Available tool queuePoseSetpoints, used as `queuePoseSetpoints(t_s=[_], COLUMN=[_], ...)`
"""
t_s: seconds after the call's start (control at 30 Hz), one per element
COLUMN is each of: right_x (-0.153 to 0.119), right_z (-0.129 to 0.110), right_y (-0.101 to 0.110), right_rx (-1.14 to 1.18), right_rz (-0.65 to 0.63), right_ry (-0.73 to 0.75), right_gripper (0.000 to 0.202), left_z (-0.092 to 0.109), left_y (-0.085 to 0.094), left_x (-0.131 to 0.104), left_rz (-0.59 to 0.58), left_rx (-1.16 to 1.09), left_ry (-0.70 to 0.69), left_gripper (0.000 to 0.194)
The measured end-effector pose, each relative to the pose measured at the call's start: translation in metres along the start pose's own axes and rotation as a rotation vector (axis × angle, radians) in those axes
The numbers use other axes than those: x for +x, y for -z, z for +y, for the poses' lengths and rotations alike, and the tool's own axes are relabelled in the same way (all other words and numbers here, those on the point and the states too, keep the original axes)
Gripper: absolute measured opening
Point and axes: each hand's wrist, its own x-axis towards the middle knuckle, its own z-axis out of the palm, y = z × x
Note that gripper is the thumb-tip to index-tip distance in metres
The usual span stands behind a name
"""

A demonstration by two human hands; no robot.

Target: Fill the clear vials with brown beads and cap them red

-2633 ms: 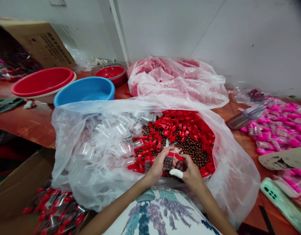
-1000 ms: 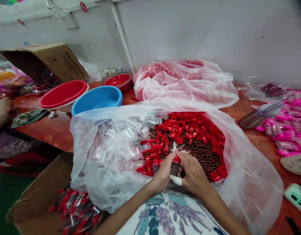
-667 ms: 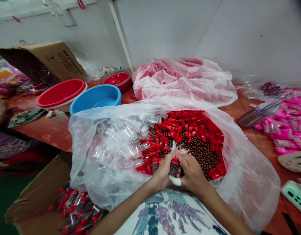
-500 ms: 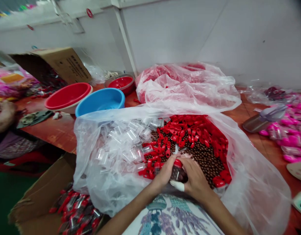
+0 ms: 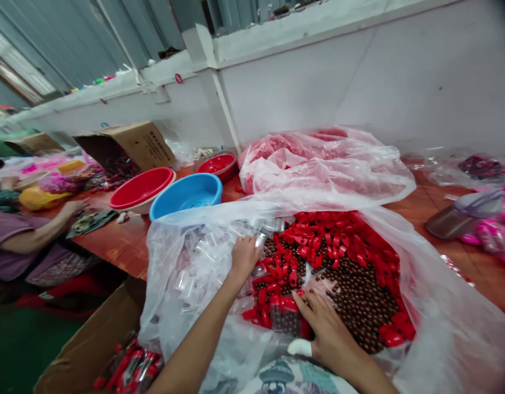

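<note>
- We see the left hand (image 5: 244,256) at the right edge of the pile of clear plastic tubes (image 5: 209,251), fingers bent down; one tube shows at the fingertips, but we can't tell if it's pinched.
- We see the right hand (image 5: 326,323) palm down at the near side of the brown balls (image 5: 361,295), fingers apart and thumb well away from them, no grip visible; white cover (image 5: 300,347) on the thumb.
- Just left of the right hand we have filled tubes (image 5: 287,320), dark balls inside, red plastic pieces on them.
- We find loose red plastic pieces (image 5: 324,235) behind and left of the balls.
- Clear tubes, balls and red pieces all lie in the open whitish plastic sheeting (image 5: 445,312).
- Behind it at left we note a blue basin (image 5: 195,189) beside a red basin (image 5: 141,189).
- Lower left, we've got more filled tubes in a cardboard box (image 5: 96,339).
- Far left, we see a co-worker in a purple top (image 5: 10,241), an arm on the table (image 5: 116,246).
</note>
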Motion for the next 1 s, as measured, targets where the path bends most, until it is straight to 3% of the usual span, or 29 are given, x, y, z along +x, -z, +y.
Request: queuePoseSetpoints(t_s=[0.1, 0.23, 0.37, 0.53, 0.63, 0.73, 1.0], right_x=[-0.001, -0.001, -0.011, -0.034, -0.046, -0.055, -0.066], right_z=[-0.006, -0.007, 0.010, 0.041, 0.053, 0.059, 0.061], right_y=[0.013, 0.030, 0.044, 0.059, 0.065, 0.068, 0.064], right_rx=[0.024, 0.080, 0.190, 0.283, 0.291, 0.303, 0.349], right_rz=[0.030, 0.089, 0.224, 0.448, 0.543, 0.586, 0.612], right_ry=[0.014, -0.006, -0.116, -0.295, -0.357, -0.373, -0.388], right_gripper=[0.083, 0.054, 0.041, 0.044, 0.042, 0.044, 0.048], left_z=[0.008, 0.015, 0.029, 0.079, 0.113, 0.137, 0.170], left_y=[-0.001, 0.000, 0.010, 0.010, 0.001, -0.010, -0.040], left_x=[0.007, 0.012, 0.003, -0.022, -0.027, -0.022, -0.017], left_rz=[-0.051, -0.036, 0.002, -0.368, -0.486, -0.565, -0.622], left_rx=[0.071, 0.052, -0.167, -0.776, -0.727, -0.602, -0.773], left_ry=[0.034, 0.053, -0.003, -0.146, -0.246, -0.225, -0.138], left_gripper=[0.037, 0.036, 0.037, 0.036, 0.025, 0.018, 0.017])
